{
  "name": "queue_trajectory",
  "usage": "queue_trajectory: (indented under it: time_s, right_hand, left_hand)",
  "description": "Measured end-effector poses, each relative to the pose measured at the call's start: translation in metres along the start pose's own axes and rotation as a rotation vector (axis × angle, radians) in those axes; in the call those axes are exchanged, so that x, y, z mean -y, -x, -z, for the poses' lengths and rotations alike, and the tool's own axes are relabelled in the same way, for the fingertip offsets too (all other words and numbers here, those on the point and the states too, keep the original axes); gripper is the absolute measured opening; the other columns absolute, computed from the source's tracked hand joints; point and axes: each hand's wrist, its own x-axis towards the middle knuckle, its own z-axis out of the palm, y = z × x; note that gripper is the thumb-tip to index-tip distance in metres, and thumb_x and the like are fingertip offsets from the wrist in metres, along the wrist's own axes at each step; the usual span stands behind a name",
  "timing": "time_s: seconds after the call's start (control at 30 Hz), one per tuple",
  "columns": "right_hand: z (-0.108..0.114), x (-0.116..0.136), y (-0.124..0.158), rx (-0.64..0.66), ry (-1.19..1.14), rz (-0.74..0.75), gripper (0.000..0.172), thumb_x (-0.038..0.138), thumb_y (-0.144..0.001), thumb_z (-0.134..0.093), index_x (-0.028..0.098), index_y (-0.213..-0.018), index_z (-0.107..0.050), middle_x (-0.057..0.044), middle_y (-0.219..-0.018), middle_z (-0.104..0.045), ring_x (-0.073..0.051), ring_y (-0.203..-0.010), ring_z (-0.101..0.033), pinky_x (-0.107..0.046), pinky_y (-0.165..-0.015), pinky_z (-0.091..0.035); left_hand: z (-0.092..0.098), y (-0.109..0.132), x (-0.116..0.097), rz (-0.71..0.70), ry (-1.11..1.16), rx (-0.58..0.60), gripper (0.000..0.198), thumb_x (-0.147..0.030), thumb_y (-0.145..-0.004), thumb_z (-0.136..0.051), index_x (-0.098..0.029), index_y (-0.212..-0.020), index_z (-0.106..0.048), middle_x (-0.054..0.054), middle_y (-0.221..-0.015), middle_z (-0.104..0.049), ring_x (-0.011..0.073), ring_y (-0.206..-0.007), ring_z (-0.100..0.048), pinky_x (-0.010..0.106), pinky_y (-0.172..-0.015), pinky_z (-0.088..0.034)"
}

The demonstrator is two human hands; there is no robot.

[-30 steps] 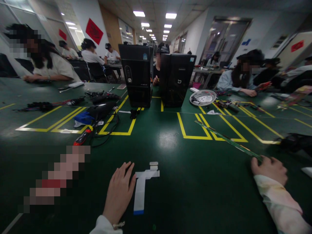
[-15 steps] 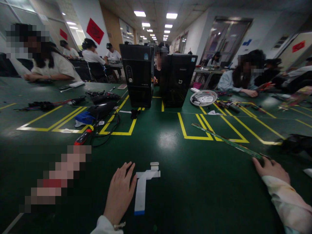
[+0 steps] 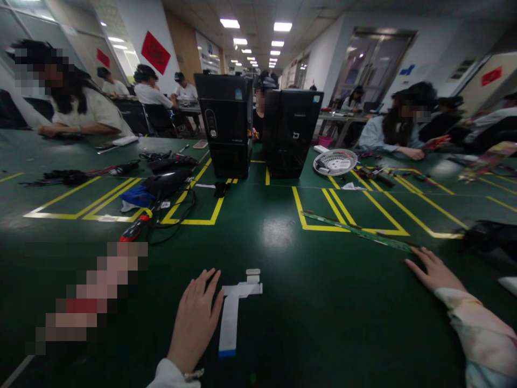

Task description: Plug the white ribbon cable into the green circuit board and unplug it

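green circuit strip, long and narrow: lies on the green worktop, slanting across yellow tape outlines, its near end at the right fingertips. right hand: open, palm down, fingers extended, gripping nothing; whether the fingertips touch the strip cannot be told. white ribbon cable, blue-tipped, bent, connector at far end: flat on the worktop, just beside the left thumb. left hand: open, palm down, fingers outstretched, holding nothing. two black computer towers: upright, farther back. round white basket: right of the towers, items inside.
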Motion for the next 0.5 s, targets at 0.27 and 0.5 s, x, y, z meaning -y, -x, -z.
queue_trajectory:
  time_s: [0.27, 0.5]
  right_hand:
    - [0.009, 0.037, 0.009, 0.096, -0.178, 0.209, 0.066, 0.051, -0.082, -0.035, 0.014, -0.137, -0.04, -0.013, -0.147, -0.031, -0.026, -0.136, -0.028, -0.039, -0.111, -0.028]
    - [0.016, 0.091, 0.019, 0.019, -0.324, 0.414, 0.065, 0.057, -0.082, -0.038, 0.016, -0.132, -0.046, -0.014, -0.143, -0.038, -0.028, -0.132, -0.036, -0.046, -0.108, -0.034]
  left_hand:
    - [0.0, 0.0, 0.001, 0.002, -0.012, 0.008, 0.054, -0.044, -0.093, -0.031, -0.015, -0.136, -0.047, 0.015, -0.142, -0.045, 0.0306, -0.131, -0.041, 0.052, -0.104, -0.036]
    - [-0.002, 0.0, 0.002, -0.004, -0.019, -0.006, 0.053, -0.043, -0.093, -0.032, -0.014, -0.135, -0.047, 0.015, -0.141, -0.047, 0.0308, -0.13, -0.042, 0.051, -0.104, -0.036]
